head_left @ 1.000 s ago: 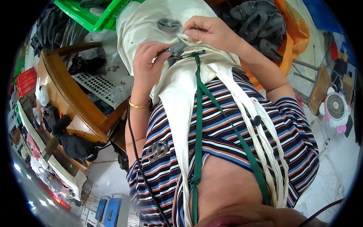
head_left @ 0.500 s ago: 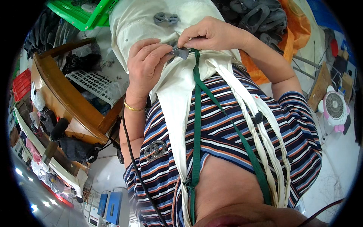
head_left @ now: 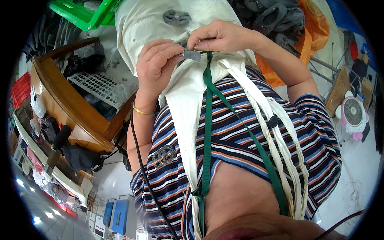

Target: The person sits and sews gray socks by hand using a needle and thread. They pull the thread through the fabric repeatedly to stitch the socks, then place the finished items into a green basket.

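Note:
My left hand point(head_left: 159, 66) pinches a small grey fabric bow point(head_left: 193, 55) over my lap; a small shiny spot shows at its middle, by my fingertips. Close beside it, the thumb and fingers of my right hand point(head_left: 220, 38) are pressed together. Whatever they pinch is too small to make out. A second grey bow point(head_left: 177, 18) lies on the cream apron point(head_left: 140, 24) across my lap, beyond my hands. Green straps point(head_left: 207, 120) run down from my neck to the apron near my right fingertips.
Dark grey fabric pieces point(head_left: 272, 20) fill an orange bag point(head_left: 314, 32) at the far right. A green crate point(head_left: 90, 18) stands far left, near a curved wooden piece of furniture point(head_left: 68, 104) and a white plastic basket point(head_left: 98, 88). A small fan point(head_left: 353, 112) is at right.
The bow in my left hand has turned a little, showing more of one flap. The thin needle-like piece between my hands no longer shows. My right hand has barely moved.

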